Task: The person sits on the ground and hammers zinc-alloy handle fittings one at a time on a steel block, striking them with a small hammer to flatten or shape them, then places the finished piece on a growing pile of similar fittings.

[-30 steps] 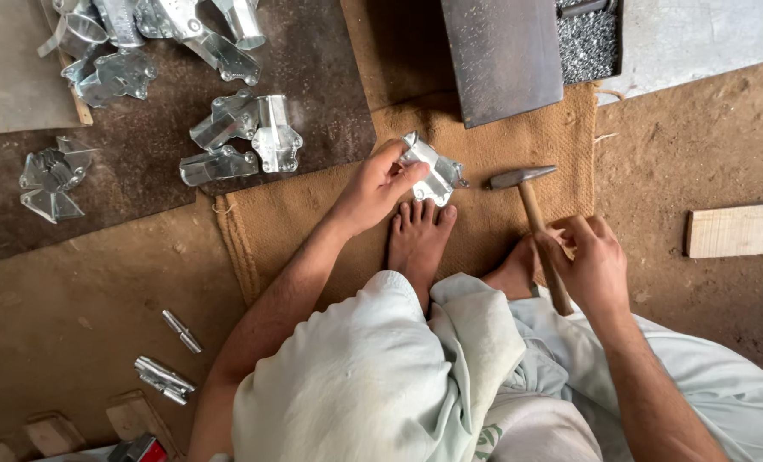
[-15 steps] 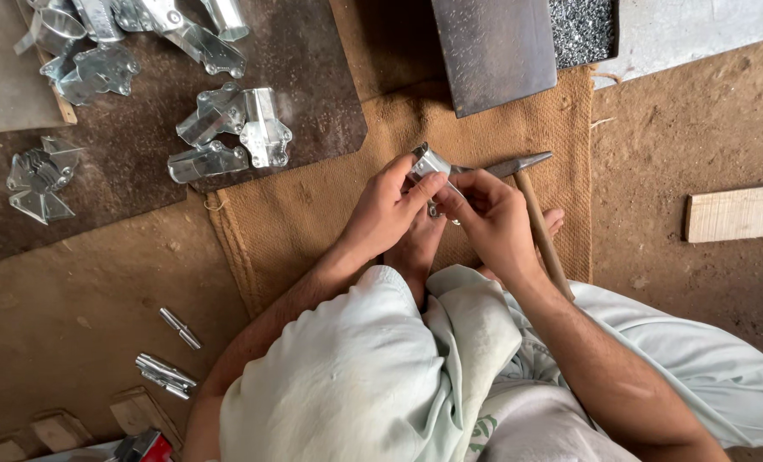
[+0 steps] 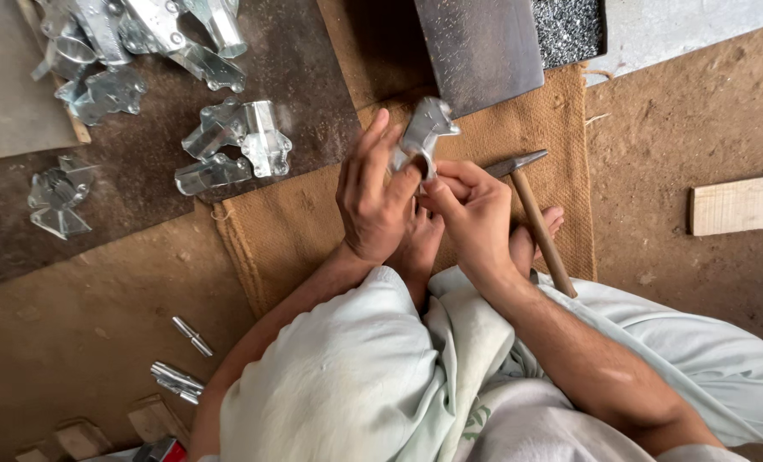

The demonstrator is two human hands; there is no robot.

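Bracket of bright bent metal, pinched in both grips above the burlap mat. Left hand wrapped round its lower end, fingers pressed together on the metal; right hand pinching the same lower end from the other side, thumb and fingertips closed on it. Long axis running up and away from both grips, toward the dark steel plate. Neither hand nearer; both touching. Hammer lying just beside the right grip, untouched, head pointing away. More brackets well apart, out past the left grip; pins on the floor near the left elbow.
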